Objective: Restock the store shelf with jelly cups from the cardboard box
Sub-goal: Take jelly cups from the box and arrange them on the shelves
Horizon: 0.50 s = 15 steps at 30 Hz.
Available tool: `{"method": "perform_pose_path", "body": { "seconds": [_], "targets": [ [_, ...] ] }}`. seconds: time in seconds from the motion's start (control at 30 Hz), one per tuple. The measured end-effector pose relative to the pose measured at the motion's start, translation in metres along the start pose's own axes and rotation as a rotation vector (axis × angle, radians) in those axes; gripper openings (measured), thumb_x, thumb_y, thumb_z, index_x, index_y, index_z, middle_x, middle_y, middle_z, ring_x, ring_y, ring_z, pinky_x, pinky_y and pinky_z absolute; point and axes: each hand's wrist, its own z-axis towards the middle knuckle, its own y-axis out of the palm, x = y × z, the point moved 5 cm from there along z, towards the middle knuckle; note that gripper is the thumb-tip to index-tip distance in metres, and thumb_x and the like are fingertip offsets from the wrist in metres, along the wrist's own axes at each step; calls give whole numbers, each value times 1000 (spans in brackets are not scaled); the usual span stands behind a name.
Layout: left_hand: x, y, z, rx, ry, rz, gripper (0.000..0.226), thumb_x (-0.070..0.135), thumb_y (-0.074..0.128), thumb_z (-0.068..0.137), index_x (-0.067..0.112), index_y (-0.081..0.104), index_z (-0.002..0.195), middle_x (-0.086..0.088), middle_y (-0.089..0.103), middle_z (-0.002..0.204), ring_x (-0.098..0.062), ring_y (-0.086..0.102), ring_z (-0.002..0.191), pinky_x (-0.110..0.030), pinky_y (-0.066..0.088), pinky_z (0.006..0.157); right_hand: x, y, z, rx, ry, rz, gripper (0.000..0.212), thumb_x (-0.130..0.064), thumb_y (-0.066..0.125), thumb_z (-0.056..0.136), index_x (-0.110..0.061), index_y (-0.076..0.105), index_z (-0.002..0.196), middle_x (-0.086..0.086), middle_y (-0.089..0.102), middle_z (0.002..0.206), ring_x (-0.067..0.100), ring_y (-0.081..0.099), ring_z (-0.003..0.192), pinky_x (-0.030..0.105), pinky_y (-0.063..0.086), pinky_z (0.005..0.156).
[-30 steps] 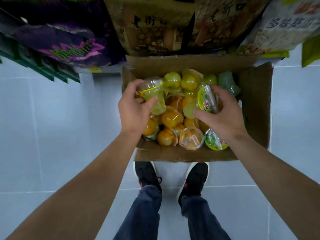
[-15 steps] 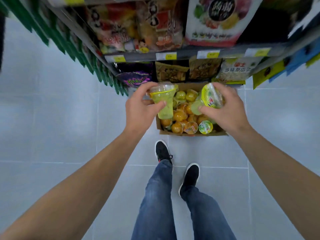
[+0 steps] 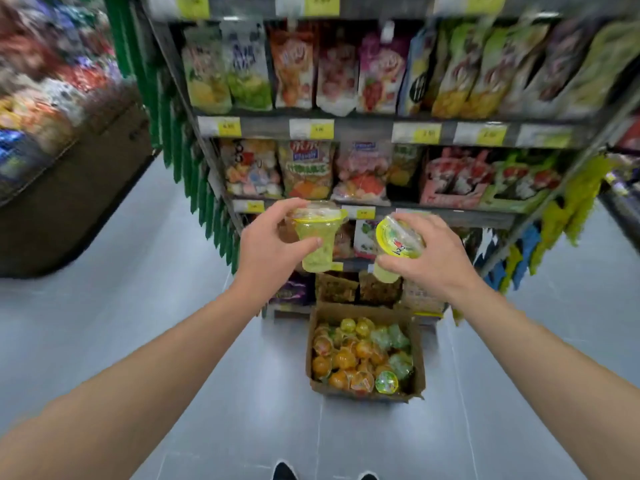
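- While both hands are raised in front of the shelf unit (image 3: 363,128), each grips one jelly cup: left hand (image 3: 266,244) curls thumb and fingers round the green cup (image 3: 317,239), held upright, lid on top; right hand (image 3: 431,252) wraps the second cup (image 3: 398,249), tilted, its yellow-rimmed lid facing left and toward the camera.
- Key relation: shelf tiers lie ahead of and above the hands; cardboard box (image 3: 417,341) sits on the floor below and slightly right, well apart from both cups.
- Long axes: left cup vertical, ready to stand as is; right cup leans and, by my judgement, needs righting before it is set down.
- Both hands look about equally near the shelf front; the two cups are close together, not touching.
- Open room: visible tiers look packed with snack bags (image 3: 304,171) up to the price-tag edges (image 3: 311,128); I cannot tell which slot takes cups.
- Box remains mostly full of orange and green cups (image 3: 360,358).
- Aisle floor (image 3: 138,306) is open to the left.
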Motion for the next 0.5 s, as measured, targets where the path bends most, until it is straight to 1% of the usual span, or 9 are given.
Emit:
{"method": "perform_pose_path", "body": {
  "seconds": [0.07, 0.1, 0.17, 0.23, 0.3, 0.4, 0.5],
  "targets": [
    [25, -23, 14, 26, 64, -3, 51, 31, 85, 70, 38, 65, 116, 29, 62, 99, -17, 66, 91, -48, 57, 82, -32, -22, 5, 39, -43, -8, 73, -51, 78, 74, -37, 48, 140, -13, 41, 130, 11, 40, 123, 28, 32, 95],
    [37, -33, 21, 39, 99, 1, 51, 28, 86, 71, 37, 65, 117, 29, 62, 101, -17, 66, 93, -47, 57, 84, -48, -32, 7, 60, -67, -13, 73, -50, 78, 75, -37, 48, 140, -14, 41, 128, 8, 39, 121, 26, 31, 95],
    [59, -54, 35, 58, 167, -19, 51, 21, 87, 72, 33, 66, 117, 27, 64, 102, -14, 65, 96, -44, 55, 87, -80, -52, 12, 109, -116, -25, 72, -50, 78, 76, -37, 48, 140, -15, 41, 130, 4, 38, 121, 26, 30, 96],
    [81, -72, 48, 64, 217, -35, 52, 19, 87, 72, 33, 66, 117, 25, 64, 99, -15, 66, 92, -41, 57, 85, -109, -70, 18, 155, -153, -38, 72, -50, 78, 75, -39, 48, 139, -16, 43, 134, 4, 38, 123, 27, 31, 98],
    [100, -89, 61, 72, 282, -39, 52, 19, 87, 72, 35, 65, 117, 24, 65, 101, -14, 68, 91, -37, 58, 83, -136, -86, 24, 198, -187, -54, 71, -50, 78, 73, -39, 49, 137, -14, 45, 132, 5, 41, 121, 28, 34, 98],
    [126, -113, 84, 95, 359, -70, 53, 15, 87, 73, 33, 65, 117, 22, 66, 107, -7, 68, 87, -25, 57, 80, -172, -110, 32, 260, -251, -82, 69, -47, 80, 72, -37, 51, 134, -14, 46, 127, 6, 43, 117, 29, 36, 97],
    [150, -131, 109, 154, 410, -108, 51, 12, 87, 72, 31, 66, 115, 18, 67, 105, -5, 69, 83, -11, 51, 73, -201, -134, 48, 299, -317, -119, 69, -45, 81, 72, -35, 52, 134, -14, 49, 126, 5, 44, 117, 25, 33, 94]
  ]
}}
